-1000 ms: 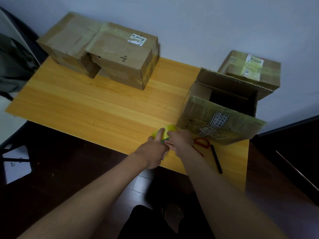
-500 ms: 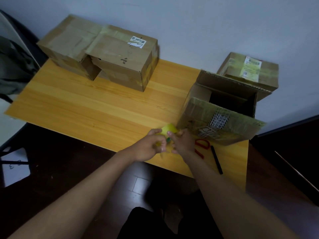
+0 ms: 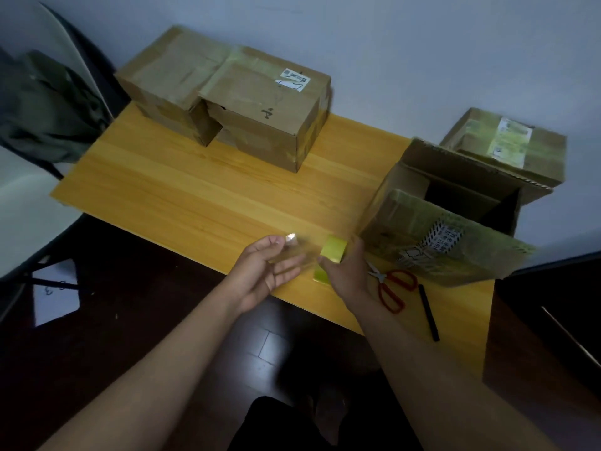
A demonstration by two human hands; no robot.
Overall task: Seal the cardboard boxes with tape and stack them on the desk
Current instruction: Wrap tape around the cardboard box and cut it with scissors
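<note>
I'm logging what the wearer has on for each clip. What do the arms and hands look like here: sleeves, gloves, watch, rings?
Both forearms are bare as far as the frame shows, no sleeves in view. The left hand and right hand wear no gloves. No watch or bracelet shows on either wrist, and no rings are visible in this dim picture.

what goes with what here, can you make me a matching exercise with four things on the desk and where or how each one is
Things:
1. tape roll
2. scissors
3. open box
4. black pen

States or places:
a. flaps up, dark inside showing
b. gripped in the right hand
c. lying nearest the desk's right front corner
d. red handles, lying between the right hand and the pen

Pairs: 1-b, 2-d, 3-a, 4-c
</note>
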